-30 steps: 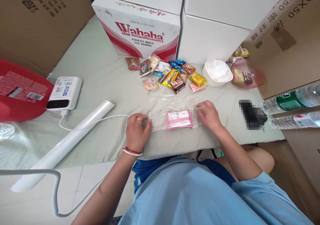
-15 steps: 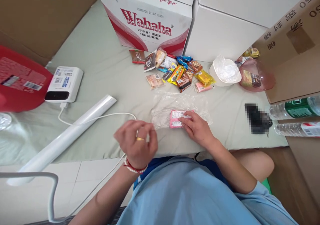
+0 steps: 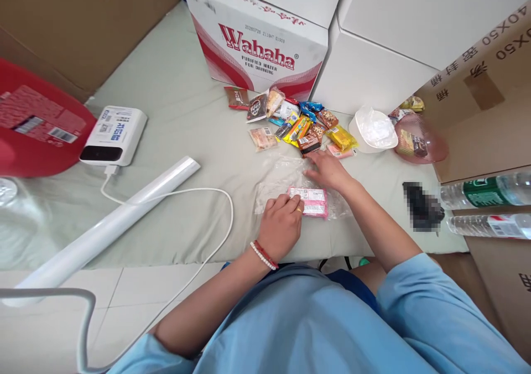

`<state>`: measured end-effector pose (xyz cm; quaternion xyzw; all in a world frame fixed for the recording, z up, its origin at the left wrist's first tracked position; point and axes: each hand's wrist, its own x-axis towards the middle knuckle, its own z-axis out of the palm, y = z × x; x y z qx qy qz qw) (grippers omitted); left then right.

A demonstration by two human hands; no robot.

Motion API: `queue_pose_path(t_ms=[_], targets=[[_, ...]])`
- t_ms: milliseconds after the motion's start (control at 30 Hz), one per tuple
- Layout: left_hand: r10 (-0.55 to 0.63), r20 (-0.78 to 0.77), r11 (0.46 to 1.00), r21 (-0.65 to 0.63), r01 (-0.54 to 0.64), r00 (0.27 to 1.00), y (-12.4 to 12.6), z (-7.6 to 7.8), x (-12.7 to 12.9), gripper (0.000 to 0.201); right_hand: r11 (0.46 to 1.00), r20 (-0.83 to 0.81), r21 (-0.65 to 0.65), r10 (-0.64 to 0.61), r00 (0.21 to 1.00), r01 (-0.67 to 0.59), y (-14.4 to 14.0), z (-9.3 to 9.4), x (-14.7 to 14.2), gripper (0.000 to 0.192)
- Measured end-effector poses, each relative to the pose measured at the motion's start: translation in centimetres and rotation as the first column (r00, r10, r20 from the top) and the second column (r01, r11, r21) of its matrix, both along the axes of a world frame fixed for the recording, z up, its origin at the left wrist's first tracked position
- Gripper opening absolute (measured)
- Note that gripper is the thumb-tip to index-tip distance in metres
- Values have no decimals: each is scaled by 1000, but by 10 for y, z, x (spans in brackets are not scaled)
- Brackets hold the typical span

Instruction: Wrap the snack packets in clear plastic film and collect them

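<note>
A pink packet (image 3: pixel 315 203) with a white printed label lies flat on a clear plastic bag (image 3: pixel 269 188) spread over the cloth. My left hand (image 3: pixel 282 222), wearing a ring and bracelets, has curled fingers pressed on the packet's left end. Above the packet, over the bag's far part, is my right hand (image 3: pixel 329 170), its thumb and fingers apart. Its fingertips are close to a brown snack packet (image 3: pixel 309 144) at the near side of the snack pile. Whether they touch the bag or a snack, I cannot tell. A yellow snack packet (image 3: pixel 342 138) lies just beyond that hand.
Behind the snacks stands a Wahaha water carton (image 3: pixel 261 47). A white bowl (image 3: pixel 373 133) with plastic inside and a pinkish clear bowl (image 3: pixel 433 147) are at right, near plastic bottles (image 3: pixel 485 191). Leftward lie a white tube (image 3: pixel 124 213), a cable (image 3: pixel 230 213) and a white device (image 3: pixel 118 133).
My left hand has come down from the air onto the pink packet's left end. My right hand has left the packet and moved away from me toward the snacks. The view has shifted slightly.
</note>
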<state>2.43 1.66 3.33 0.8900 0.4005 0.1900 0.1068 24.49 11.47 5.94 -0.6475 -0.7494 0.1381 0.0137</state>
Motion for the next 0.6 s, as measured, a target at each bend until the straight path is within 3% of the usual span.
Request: queue_pose_path(t_ms=[67, 133, 200, 333, 400, 500, 600], targets=[[-1, -13, 1000, -19, 1, 1000, 0, 3, 1, 30, 996, -15, -93, -5, 1000, 3, 15, -1, 0, 49], [-2, -14, 1000, -26, 1, 1000, -1, 3, 2, 31, 984, -76, -173, 24, 997, -37, 22, 3, 1, 26], [-4, -2, 1000, -27, 4, 1000, -1, 2, 3, 32, 979, -150, -158, 104, 983, -128, 22, 10, 4, 11], [-6, 28, 999, -43, 7, 1000, -2, 0, 4, 34, 949, -295, 44, 312, 903, -313, 6, 28, 8, 7], [-11, 26, 999, -45, 13, 1000, -2, 0, 5, 34, 930, -333, 50, 359, 872, -364, -8, 37, 8, 5], [-16, -1, 1000, -19, 16, 1000, -3, 1, 6, 34, 931, -295, -7, 347, 890, -365, -31, 46, 3, 6], [-11, -15, 1000, 5, 11, 1000, -4, 2, 6, 33, 921, -265, 40, 383, 885, -387, -55, 43, -5, 13]])
